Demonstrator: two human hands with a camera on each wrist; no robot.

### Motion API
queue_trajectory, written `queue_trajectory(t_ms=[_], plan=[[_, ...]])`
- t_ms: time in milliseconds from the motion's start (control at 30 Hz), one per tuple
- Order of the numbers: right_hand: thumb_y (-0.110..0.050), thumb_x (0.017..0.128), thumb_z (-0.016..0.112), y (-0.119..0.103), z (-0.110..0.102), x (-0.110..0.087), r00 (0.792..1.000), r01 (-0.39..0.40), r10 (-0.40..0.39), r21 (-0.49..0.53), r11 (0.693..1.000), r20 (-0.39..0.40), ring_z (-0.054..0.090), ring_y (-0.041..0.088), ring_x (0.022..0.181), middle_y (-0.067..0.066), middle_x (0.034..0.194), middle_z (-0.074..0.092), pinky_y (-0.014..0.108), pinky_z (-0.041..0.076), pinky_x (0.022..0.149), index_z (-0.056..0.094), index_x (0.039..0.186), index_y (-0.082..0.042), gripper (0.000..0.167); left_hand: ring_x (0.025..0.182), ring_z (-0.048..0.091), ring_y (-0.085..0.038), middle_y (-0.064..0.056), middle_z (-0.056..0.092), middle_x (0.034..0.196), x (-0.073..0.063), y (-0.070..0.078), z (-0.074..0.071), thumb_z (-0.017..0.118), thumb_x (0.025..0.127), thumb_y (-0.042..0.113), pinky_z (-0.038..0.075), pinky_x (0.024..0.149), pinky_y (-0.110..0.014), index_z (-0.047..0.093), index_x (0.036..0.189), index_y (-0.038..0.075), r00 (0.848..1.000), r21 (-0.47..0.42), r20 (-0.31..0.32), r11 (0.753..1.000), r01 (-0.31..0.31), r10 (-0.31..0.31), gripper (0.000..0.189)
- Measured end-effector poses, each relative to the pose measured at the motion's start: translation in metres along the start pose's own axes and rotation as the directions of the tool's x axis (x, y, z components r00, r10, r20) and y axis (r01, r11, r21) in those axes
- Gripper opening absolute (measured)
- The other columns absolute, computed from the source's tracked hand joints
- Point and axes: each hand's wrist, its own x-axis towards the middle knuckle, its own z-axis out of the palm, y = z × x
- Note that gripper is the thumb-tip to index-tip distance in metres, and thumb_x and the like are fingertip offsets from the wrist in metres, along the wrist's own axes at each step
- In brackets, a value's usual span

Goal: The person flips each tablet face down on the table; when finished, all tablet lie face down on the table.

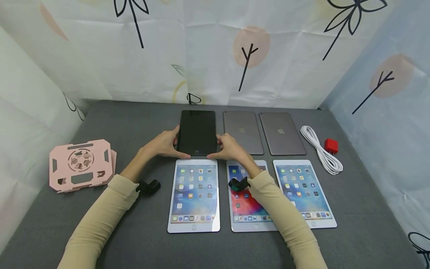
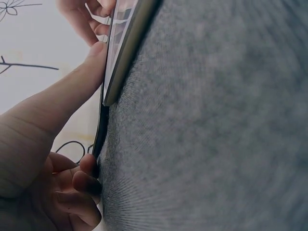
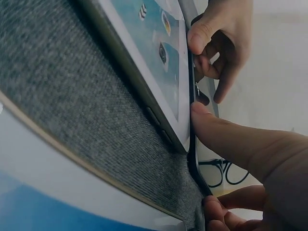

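Note:
A black-fronted tablet (image 1: pixel 197 130) lies screen up and dark at the back of the grey table. At its near left corner my left hand (image 1: pixel 167 144) grips it, thumb along the near edge and fingers at the side. My right hand (image 1: pixel 231 148) grips the near right corner in the same way. Just in front lies a white tablet (image 1: pixel 195 194) with its screen lit. In the left wrist view, the left fingertips (image 2: pixel 87 180) touch the black tablet's side edge low at the cloth. The right wrist view shows the right thumb (image 3: pixel 204 115) against the near edge.
Two grey tablets (image 1: pixel 242 130) (image 1: pixel 282 132) lie face down at right. Two more lit white tablets (image 1: pixel 250 226) (image 1: pixel 324 223) lie below my right arm and beyond it. A coiled white cable (image 1: pixel 320 149), a red charger (image 1: pixel 331 145) and pink cases (image 1: pixel 80 164) flank them.

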Motion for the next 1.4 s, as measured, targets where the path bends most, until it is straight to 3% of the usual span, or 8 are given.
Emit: queue_trajectory(t_ms=[333,467,567,700,900,1033,1167,1400], plan=[[-0.031,0.085,0.085,-0.003,0.007,0.007,0.998,-0.065,0.066,0.042,0.997,-0.013,0.055,0.038,0.128,0.028,0.148,0.042,0.045,0.049,0.108,0.029,0.156,0.009,0.098,0.078,0.055,-0.02,-0.016,0.064,0.099,0.003,0.0,0.001,0.085,0.078,0.053,0.044,0.068,-0.029,0.014,0.158,-0.014,1.0,0.024,-0.005,1.0,0.008,-0.008,0.126],[-0.024,0.083,0.087,-0.001,0.009,0.009,0.998,-0.058,0.061,0.109,0.992,-0.025,0.051,0.034,0.125,0.029,0.145,0.043,0.044,0.047,0.108,0.031,0.154,0.011,0.098,0.078,0.055,-0.02,-0.016,0.066,0.099,0.004,0.002,0.0,0.085,0.078,0.053,0.045,0.068,-0.029,0.016,0.157,-0.015,1.0,0.036,0.009,0.999,0.009,-0.009,0.125],[-0.018,0.081,0.088,0.0,0.01,0.01,0.997,-0.055,0.063,0.191,0.98,-0.035,0.046,0.031,0.12,0.029,0.142,0.044,0.044,0.045,0.108,0.031,0.154,0.013,0.098,0.078,0.056,-0.02,-0.016,0.065,0.098,0.005,0.002,-0.001,0.086,0.077,0.052,0.045,0.067,-0.029,0.015,0.157,-0.016,1.0,0.03,0.014,0.999,0.015,-0.016,0.126],[-0.011,0.08,0.088,0.0,0.011,0.012,0.995,-0.093,0.103,0.292,0.952,-0.018,0.041,0.032,0.129,0.027,0.149,0.039,0.046,0.039,0.116,0.025,0.157,0.01,0.101,0.078,0.056,-0.02,-0.016,0.065,0.099,0.006,0.002,-0.002,0.087,0.076,0.052,0.045,0.066,-0.028,0.015,0.156,-0.016,0.999,0.026,0.026,0.999,0.029,-0.03,0.128],[-0.009,0.08,0.087,-0.001,0.012,0.013,0.988,-0.145,0.155,0.359,0.922,0.002,0.032,0.036,0.142,0.024,0.153,0.035,0.048,0.031,0.123,0.022,0.16,0.005,0.104,0.077,0.056,-0.019,-0.017,0.065,0.1,0.008,0.003,-0.004,0.088,0.074,0.053,0.044,0.064,-0.027,0.017,0.156,-0.017,0.999,0.022,0.038,1.0,0.021,-0.022,0.128],[-0.005,0.079,0.086,0.0,0.012,0.013,0.989,-0.123,0.145,0.425,0.897,-0.019,0.032,0.035,0.14,0.023,0.152,0.036,0.048,0.031,0.123,0.023,0.16,0.005,0.103,0.078,0.056,-0.019,-0.015,0.063,0.098,0.008,0.004,-0.005,0.087,0.074,0.055,0.044,0.065,-0.027,0.019,0.156,-0.016,0.999,0.028,0.036,0.999,0.031,-0.032,0.128],[0.001,0.08,0.084,0.003,0.013,0.011,0.994,-0.044,0.089,0.519,0.853,-0.062,0.038,0.036,0.14,0.022,0.154,0.039,0.048,0.037,0.119,0.026,0.159,0.003,0.098,0.079,0.056,-0.021,-0.015,0.062,0.096,0.009,0.006,-0.005,0.086,0.075,0.055,0.044,0.066,-0.029,0.024,0.154,-0.015,0.999,0.028,0.029,0.999,0.043,-0.044,0.123],[0.004,0.081,0.082,0.013,0.011,0.006,0.996,0.052,0.003,0.583,0.811,-0.094,0.055,0.033,0.127,0.02,0.157,0.04,0.039,0.051,0.102,0.025,0.161,0.0,0.098,0.077,0.055,-0.019,-0.013,0.063,0.094,0.01,0.007,-0.002,0.085,0.076,0.056,0.043,0.065,-0.028,0.024,0.155,-0.014,0.998,0.034,0.014,0.998,0.054,-0.054,0.122]])
